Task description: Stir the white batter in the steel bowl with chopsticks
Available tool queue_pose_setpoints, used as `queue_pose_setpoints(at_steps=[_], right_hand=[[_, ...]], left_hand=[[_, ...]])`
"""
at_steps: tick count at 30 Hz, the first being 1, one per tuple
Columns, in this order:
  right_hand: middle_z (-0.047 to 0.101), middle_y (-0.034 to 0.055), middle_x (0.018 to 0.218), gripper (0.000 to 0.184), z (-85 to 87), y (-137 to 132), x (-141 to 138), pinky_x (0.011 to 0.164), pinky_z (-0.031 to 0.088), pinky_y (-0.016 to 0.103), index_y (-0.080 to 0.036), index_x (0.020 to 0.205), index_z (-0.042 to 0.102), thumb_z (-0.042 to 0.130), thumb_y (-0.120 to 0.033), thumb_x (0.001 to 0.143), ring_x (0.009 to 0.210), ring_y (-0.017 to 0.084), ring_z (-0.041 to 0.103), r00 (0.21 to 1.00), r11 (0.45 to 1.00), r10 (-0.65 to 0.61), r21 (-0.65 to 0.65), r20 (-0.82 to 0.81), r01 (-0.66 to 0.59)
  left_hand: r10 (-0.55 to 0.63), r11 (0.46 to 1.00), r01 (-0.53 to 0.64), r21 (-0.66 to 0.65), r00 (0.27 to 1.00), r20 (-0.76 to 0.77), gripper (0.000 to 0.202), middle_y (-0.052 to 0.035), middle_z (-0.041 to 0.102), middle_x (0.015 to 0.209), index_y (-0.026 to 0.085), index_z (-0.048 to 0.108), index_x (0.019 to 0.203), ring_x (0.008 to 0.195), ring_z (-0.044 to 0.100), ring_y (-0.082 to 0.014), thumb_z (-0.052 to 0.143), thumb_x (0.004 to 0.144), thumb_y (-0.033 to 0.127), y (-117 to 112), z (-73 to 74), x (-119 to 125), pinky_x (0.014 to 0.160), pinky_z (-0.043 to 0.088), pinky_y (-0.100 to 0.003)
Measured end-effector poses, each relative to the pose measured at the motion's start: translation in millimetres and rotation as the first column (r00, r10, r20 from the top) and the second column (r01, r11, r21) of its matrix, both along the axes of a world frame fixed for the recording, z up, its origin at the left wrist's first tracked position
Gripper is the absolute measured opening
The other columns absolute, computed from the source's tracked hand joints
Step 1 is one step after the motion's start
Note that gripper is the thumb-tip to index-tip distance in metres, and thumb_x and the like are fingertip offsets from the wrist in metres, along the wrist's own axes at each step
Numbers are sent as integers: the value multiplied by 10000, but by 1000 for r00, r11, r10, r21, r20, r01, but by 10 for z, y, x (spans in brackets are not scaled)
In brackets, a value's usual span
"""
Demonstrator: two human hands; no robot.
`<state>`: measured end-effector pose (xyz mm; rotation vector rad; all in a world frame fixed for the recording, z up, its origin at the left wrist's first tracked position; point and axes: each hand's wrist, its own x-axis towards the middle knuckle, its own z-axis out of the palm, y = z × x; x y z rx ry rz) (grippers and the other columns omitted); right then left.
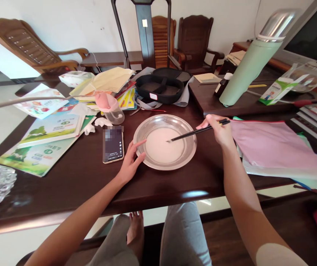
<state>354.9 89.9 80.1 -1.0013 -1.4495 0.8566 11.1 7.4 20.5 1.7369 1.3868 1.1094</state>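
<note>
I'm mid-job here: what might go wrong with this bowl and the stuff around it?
Splash: the chopsticks in the right hand have their tips at the white contents, so a brisk stroke might fling some onto the phone close by.

Tipping: the left hand only touches one side of the metal bowl, so a hard push could slide or tilt it.

I get bright light, glare on the counter (172, 186), a flask (250, 74) stretched by wide-angle distortion, and a part-pixelated phone (113, 145).
</note>
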Motion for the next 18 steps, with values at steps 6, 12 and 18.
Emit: queue_pose_setpoints(at_steps=[6,12,18], right_hand=[[771,37,663,474,9,-39,-73,722,590,348,-235,619,723,714,-632,879,674,212,758,973,972,229,-63,38,-227],[808,35,748,424,28,-40,-137,832,610,373,-245,689,753,752,-641,840,777,229,788,985,989,145,-37,93,-142],[752,20,619,478,-8,-9,31,724,588,358,-246,576,698,709,-598,898,637,209,746,996,996,82,-24,-16,-83]], left_hand=[[-16,1000,16,3,1000,11,565,-106,581,1308,247,633,1401,1258,517,-311,585,961,599,-3,0,3,1124,405,-476],[-17,1000,17,0,1000,19,574,-104,590,1288,245,634,1395,1283,493,-319,588,957,612,-2,-4,6,1136,386,-482],[-3,1000,3,-9,1000,9,588,-100,600,1240,245,642,1398,1205,521,-308,588,949,621,-1,-10,-2,1079,425,-472]])
